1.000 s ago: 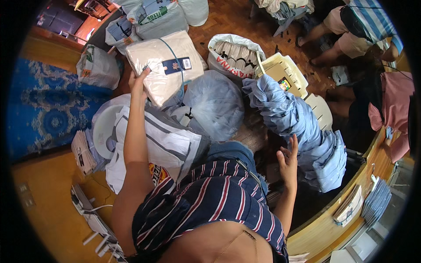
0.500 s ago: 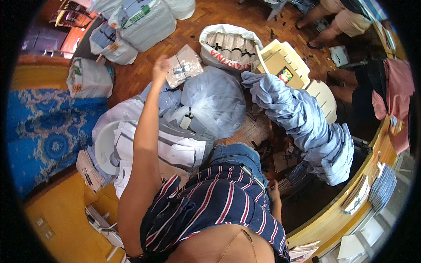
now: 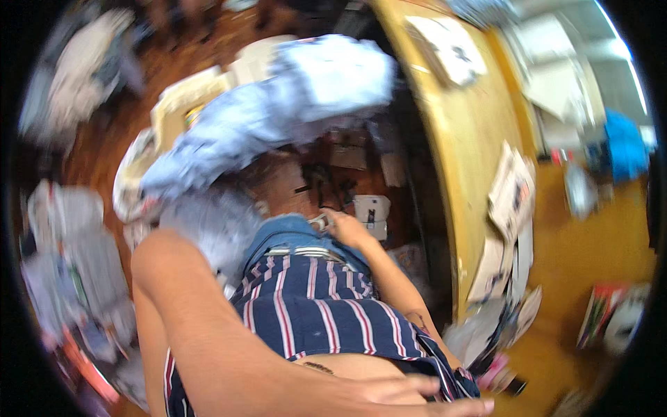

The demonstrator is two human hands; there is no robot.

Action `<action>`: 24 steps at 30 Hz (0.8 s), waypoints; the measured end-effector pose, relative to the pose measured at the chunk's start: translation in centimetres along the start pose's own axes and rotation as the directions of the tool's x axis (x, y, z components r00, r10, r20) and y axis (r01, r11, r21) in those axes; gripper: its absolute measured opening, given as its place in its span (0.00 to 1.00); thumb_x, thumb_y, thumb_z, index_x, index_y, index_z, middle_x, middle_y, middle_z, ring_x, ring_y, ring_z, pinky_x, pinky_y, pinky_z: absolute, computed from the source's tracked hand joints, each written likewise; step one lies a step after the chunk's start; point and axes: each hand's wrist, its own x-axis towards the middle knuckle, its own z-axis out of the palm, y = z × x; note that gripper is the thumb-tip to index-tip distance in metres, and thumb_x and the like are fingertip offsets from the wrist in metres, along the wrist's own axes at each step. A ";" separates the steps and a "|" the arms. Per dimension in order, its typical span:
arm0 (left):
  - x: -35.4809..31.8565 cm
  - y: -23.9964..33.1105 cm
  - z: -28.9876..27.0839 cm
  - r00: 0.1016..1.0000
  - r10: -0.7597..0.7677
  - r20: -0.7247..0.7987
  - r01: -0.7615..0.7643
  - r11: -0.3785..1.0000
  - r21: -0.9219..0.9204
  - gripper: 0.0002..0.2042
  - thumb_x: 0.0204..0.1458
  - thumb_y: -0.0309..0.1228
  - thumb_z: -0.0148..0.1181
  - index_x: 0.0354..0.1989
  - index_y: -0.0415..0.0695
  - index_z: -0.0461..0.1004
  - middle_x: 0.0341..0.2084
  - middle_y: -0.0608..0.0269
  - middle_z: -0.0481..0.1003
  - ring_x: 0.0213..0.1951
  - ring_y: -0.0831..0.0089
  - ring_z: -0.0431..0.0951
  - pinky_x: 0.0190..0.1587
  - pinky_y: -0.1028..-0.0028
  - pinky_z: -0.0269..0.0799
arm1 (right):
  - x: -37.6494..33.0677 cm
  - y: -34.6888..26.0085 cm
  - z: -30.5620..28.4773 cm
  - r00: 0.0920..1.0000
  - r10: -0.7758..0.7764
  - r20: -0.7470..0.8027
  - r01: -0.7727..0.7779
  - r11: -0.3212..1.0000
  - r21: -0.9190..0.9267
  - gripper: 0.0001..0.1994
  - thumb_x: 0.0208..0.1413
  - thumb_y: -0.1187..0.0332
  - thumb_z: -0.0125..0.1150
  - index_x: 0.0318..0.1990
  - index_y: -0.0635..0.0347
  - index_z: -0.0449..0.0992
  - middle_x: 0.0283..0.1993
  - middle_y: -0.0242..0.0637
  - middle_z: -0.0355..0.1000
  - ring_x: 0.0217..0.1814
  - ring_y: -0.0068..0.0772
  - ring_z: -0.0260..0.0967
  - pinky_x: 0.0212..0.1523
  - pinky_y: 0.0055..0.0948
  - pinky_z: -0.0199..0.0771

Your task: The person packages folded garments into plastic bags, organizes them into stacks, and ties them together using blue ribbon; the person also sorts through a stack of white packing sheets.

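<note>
My left arm is sharply bent across my striped shirt [image 3: 313, 306]. My left hand [image 3: 424, 396] lies in front of my upper chest with its fingers stretched out, holding nothing that I can see. Beside the waist of my blue denim bottoms [image 3: 278, 233] is my right hand [image 3: 344, 226]. Its fingertips are blurred, and a small pale patch shows at them that I cannot make out. Beyond my waist, a long heap of light blue cloth [image 3: 278, 104] lies over other things. A clear plastic bag [image 3: 208, 219] sits next to it, partly behind my left elbow.
A yellow wooden counter [image 3: 451, 139] curves along my right side, with brown paper packets [image 3: 511, 194] at its edge. A cream plastic crate [image 3: 187, 97] stands behind the blue cloth. White sacks [image 3: 76, 243] are at the left. Dark strips and small packets [image 3: 372, 212] lie on the floor.
My view has swung to the right. My left hand has left the wrapped packet it was near and folded back to my chest. My right hand has come up beside my waist.
</note>
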 end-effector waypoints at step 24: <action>19.6 -22.0 -14.2 0.974 -0.196 0.114 0.071 0.740 0.669 0.21 0.42 0.25 0.48 0.48 0.39 0.59 0.43 0.55 0.65 0.48 0.70 0.63 0.50 0.74 0.53 | -12.3 10.1 -20.5 0.912 -0.107 -0.395 0.275 0.876 0.397 0.21 0.46 0.67 0.50 0.49 0.57 0.60 0.48 0.42 0.61 0.48 0.41 0.60 0.48 0.32 0.59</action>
